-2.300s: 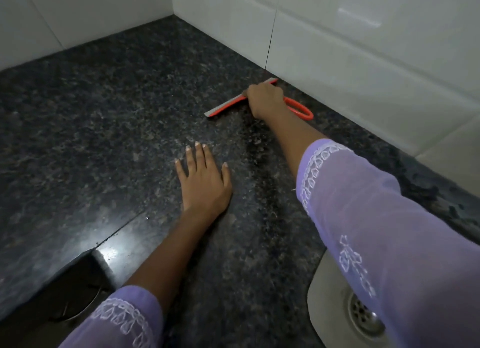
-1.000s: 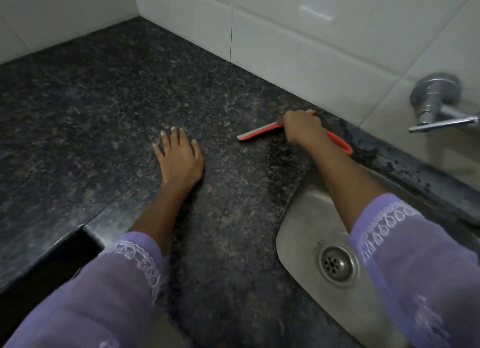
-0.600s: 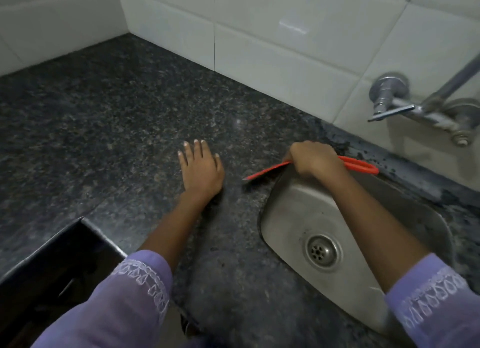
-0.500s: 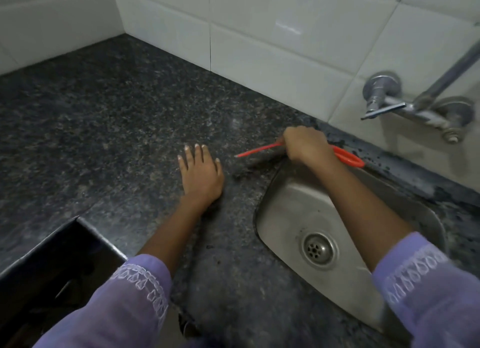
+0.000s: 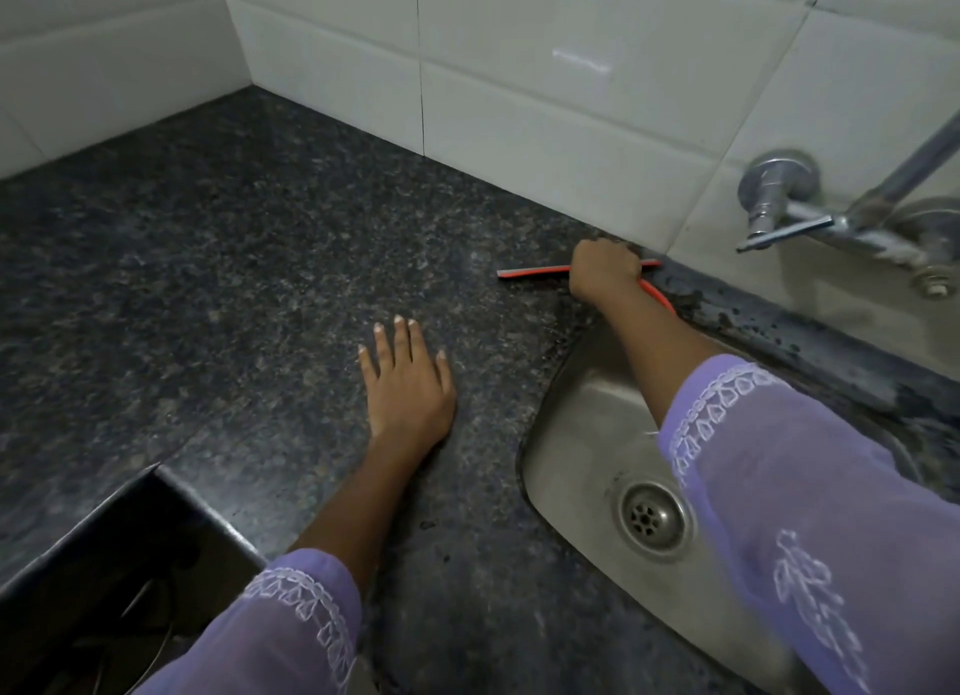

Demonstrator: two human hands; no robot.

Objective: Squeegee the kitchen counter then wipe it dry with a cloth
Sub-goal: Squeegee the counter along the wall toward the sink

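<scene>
An orange squeegee (image 5: 530, 272) lies with its blade on the dark speckled granite counter (image 5: 234, 279), close to the tiled back wall and just behind the sink. My right hand (image 5: 602, 273) is closed around its handle, and the orange loop of the handle shows behind my wrist. My left hand (image 5: 405, 382) rests flat on the counter, fingers spread, left of the sink and nearer to me than the squeegee. No cloth is in view.
A steel sink (image 5: 587, 466) with a round drain (image 5: 649, 518) sits at the right under my right arm. A chrome wall tap (image 5: 789, 216) sticks out above it. White tiles (image 5: 519, 81) bound the counter behind and at the left. A dark recess (image 5: 104, 580) opens at the lower left.
My right hand has carried the squeegee from the sink's rim back to the wall, a little farther away. Before that it pulled the blade along the counter toward the sink. My left hand stays flat.
</scene>
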